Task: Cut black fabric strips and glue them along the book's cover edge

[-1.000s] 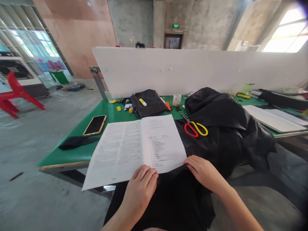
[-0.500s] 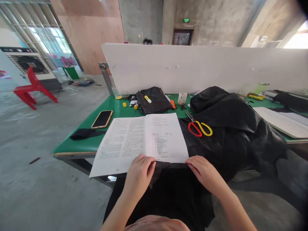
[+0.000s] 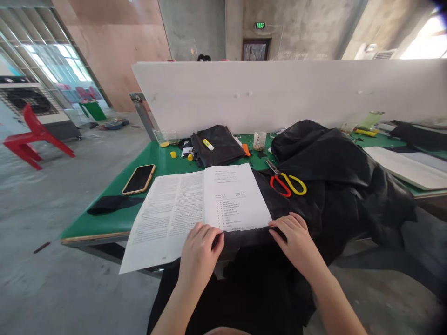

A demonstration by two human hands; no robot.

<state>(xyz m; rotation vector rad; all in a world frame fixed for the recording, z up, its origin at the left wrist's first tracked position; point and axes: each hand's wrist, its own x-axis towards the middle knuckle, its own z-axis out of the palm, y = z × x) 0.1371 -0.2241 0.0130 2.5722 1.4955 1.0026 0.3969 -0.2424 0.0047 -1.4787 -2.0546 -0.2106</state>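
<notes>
An open booklet of printed pages (image 3: pixel 228 195) lies on the green tabletop, its left page hanging over the front edge. Along the bottom of the right page runs a strip of thin black fabric (image 3: pixel 244 238). My left hand (image 3: pixel 200 249) is closed with thumb and fingers on the strip's left part, at the page's lower left corner. At the lower right corner my right hand (image 3: pixel 293 235) pinches the other end, fingertips against the paper. Scissors (image 3: pixel 284 181) with one red and one yellow handle rest on heaped black leather-like material (image 3: pixel 335 172) to the right.
On the green table (image 3: pixel 115 218) lie a phone (image 3: pixel 138 179), a black strip (image 3: pixel 113 204), a folded black cloth (image 3: pixel 223 149) with a glue stick (image 3: pixel 208 144) on top, and a clear cup (image 3: pixel 259 141). A white partition (image 3: pixel 279 93) stands behind. A red chair (image 3: pixel 35 135) is left.
The view has shifted slightly right. The black fabric now lies more evenly along the page's bottom edge, and my right hand's fingers have moved up and spread a little.
</notes>
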